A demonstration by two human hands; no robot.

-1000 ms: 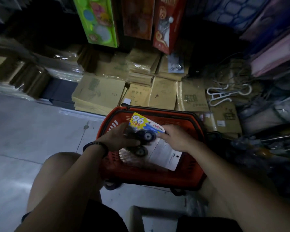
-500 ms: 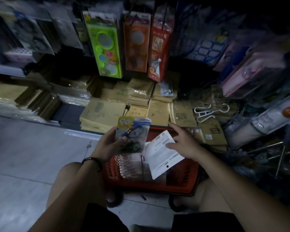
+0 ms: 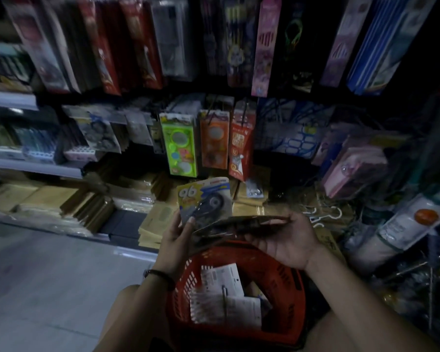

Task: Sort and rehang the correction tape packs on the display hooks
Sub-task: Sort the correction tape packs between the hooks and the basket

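Correction tape pack point(image 3: 204, 200), probably light stiff card with a slick blister, is pinched upright by the left hand point(image 3: 175, 235) above the red basket point(image 3: 287, 275); best held by the card edge. Right hand point(image 3: 283, 241) seems to grip a blurred stack of packs point(image 3: 241, 224) just beside.

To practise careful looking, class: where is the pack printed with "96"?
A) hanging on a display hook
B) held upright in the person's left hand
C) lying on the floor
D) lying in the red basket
B: the left hand grips the 96 pack upright above the red basket, while the right hand holds other packs flat.
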